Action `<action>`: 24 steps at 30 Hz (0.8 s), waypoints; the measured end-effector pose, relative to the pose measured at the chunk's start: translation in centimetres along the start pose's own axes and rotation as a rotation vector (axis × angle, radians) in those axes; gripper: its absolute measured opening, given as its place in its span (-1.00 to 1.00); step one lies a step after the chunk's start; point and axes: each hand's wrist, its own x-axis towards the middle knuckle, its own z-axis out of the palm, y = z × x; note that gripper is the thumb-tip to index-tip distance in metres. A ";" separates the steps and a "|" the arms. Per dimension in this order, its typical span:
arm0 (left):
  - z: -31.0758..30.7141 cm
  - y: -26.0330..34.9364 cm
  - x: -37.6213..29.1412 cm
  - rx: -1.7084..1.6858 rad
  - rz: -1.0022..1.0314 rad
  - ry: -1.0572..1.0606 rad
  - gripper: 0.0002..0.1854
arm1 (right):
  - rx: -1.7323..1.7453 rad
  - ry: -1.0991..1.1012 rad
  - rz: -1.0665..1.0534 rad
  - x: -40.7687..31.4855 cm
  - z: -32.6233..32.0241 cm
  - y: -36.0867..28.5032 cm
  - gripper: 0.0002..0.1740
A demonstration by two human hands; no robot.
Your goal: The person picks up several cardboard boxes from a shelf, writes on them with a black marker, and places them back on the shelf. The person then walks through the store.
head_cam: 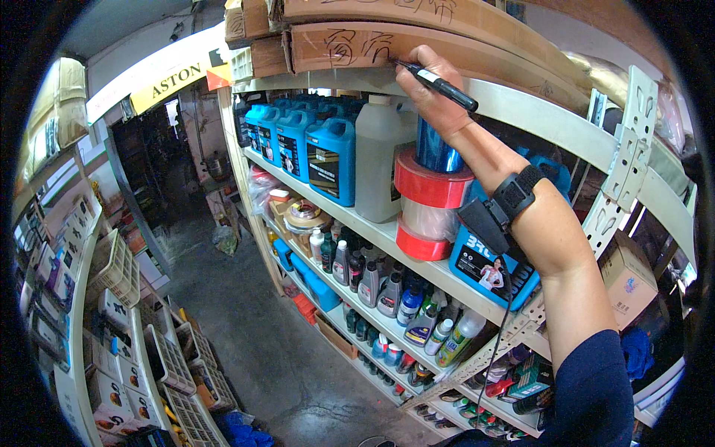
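Observation:
My right hand (434,84) grips a black marker pen (441,86) near its tip. The tip meets the front face of a long cardboard box (480,67), just right of large handwritten black characters. This box lies on the top of a metal shelf rack, under another long cardboard box (475,17). A black strap device (503,201) is fastened round my right wrist, with a cable hanging down from it. Below the hand, a blue film roll (438,148) stands on a stack of red-edged tape rolls (433,181). My left hand is out of view.
Blue jugs (330,159) and a translucent jug (380,162) fill the upper shelf. Bottles (368,285) crowd the lower shelves. A perforated metal upright (620,167) rises at right. Across the aisle floor (240,324) are shelves with plastic baskets (170,357) and boxes.

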 end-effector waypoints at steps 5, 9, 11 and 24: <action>-1.4 0.4 -0.5 0.021 0.028 -0.005 -0.57 | 0.023 0.071 -0.079 0.8 0.2 0.3 -0.72; -2.9 0.7 -1.4 0.055 0.088 -0.026 -0.63 | -0.049 -0.042 -0.019 0.0 0.5 0.5 -0.73; -3.6 0.8 -2.1 0.076 0.163 -0.021 -0.66 | -0.119 -0.089 -0.144 -1.0 0.6 0.2 -0.76; -3.0 0.7 -1.9 0.096 0.202 0.169 -0.79 | 0.095 0.011 0.042 -0.2 -4.6 1.1 -0.72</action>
